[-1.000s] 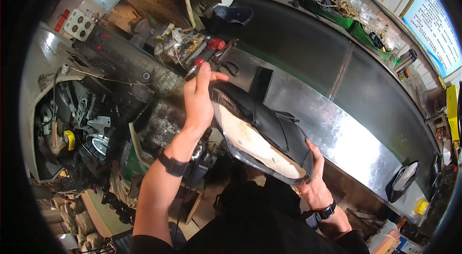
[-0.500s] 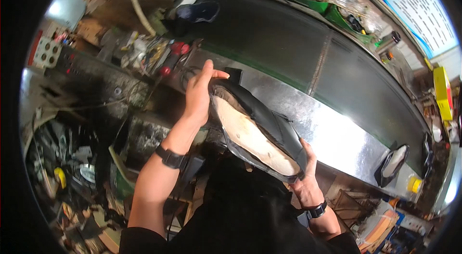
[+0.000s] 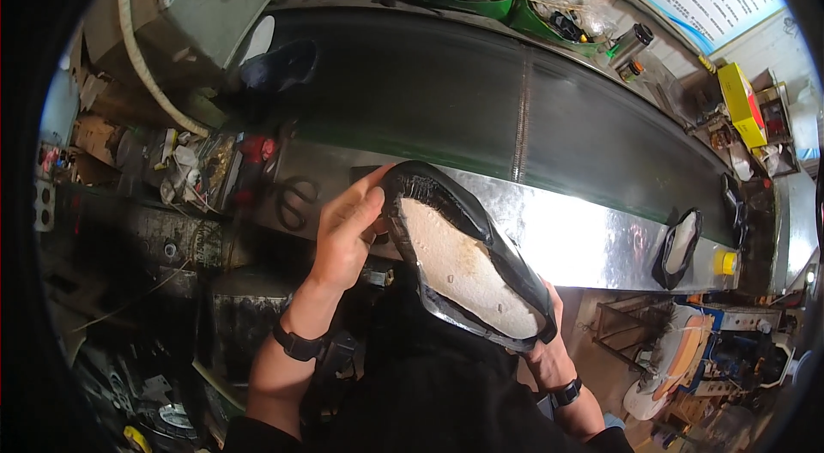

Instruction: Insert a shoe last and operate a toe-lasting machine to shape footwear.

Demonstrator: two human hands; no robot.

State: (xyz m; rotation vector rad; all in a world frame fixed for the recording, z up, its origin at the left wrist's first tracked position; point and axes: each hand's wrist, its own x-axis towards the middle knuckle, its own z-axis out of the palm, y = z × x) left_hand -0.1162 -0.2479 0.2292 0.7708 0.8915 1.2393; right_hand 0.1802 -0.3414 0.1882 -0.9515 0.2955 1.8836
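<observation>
Gripping the heel end from below, the right hand (image 3: 549, 350) was closed on a black lasted shoe (image 3: 468, 268), held sole-up above the lap. Its long axis was run diagonally, toe up-left. That toe was cupped by the left hand (image 3: 348, 230), fingers curled against its edge. Beyond the shoe, a steel-fronted dark conveyor belt (image 3: 481, 101) was seen.

Bare forearms, no sleeves in view. Left hand (image 3: 348, 234): no glove, black band at the wrist. Right hand (image 3: 549, 350): mostly hidden, black watch-like band at the wrist. Black garment covers torso and lap.
</observation>
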